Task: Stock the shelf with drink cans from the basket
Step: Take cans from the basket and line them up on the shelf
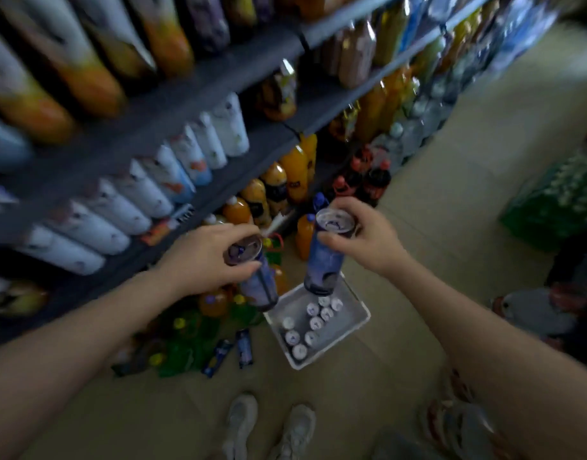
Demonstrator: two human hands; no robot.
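Left hand (205, 257) and right hand (362, 237) each closed round purple can (257, 280), raised above floor basket (358, 313). About nine cans left inside; shelf (172, 111) placement pending.

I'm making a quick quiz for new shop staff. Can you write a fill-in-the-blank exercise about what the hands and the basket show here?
1. Each hand, left hand and right hand, grips one tall purple ____.
2. The white basket sits on the ____, ahead of the person's shoes.
3. The cans in the basket stand ____, tops facing the camera.
4. The bottles beside the basket with green bodies have ____ caps.

Missing words: can; floor; upright; yellow
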